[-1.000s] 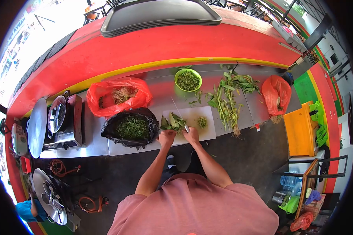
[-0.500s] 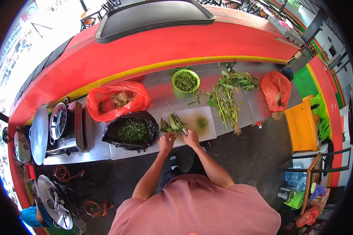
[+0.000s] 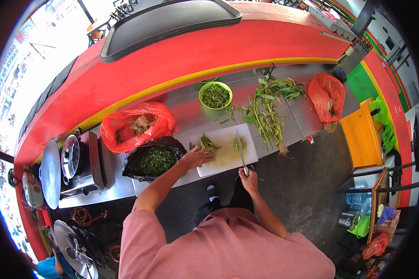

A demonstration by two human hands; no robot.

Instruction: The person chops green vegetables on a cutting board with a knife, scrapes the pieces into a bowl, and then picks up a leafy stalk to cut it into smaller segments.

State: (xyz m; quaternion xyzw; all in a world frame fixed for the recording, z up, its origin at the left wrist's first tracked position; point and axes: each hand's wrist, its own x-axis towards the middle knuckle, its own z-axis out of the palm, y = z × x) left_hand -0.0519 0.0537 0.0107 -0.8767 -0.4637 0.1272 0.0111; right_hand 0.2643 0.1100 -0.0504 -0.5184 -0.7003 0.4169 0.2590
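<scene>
On the white cutting board [image 3: 224, 163] lie green leaves [image 3: 206, 141] at the left and a small heap of chopped greens [image 3: 241, 145] to the right. My left hand [image 3: 198, 157] is open, its fingers stretched out against the near side of the leaves. A knife [image 3: 242, 156] is gripped by its handle in my right hand [image 3: 248, 180], just off the board's near edge. Its blade points away from me, over the chopped greens. Behind the board stands a lime-green bowl [image 3: 215, 109] of chopped greens.
Left of the board sit a black bag [image 3: 130, 162] of chopped greens, a red bag [image 3: 114, 125] with roots and a stove [image 3: 91, 160]. Long leafy stalks [image 3: 265, 114] and another red bag [image 3: 325, 95] lie right. A red wall [image 3: 181, 51] with trays [image 3: 172, 28] borders the counter.
My right hand has drawn the knife away from the leaves, rightward and toward me. My left hand has spread from a closed grip. The view has shifted slightly.
</scene>
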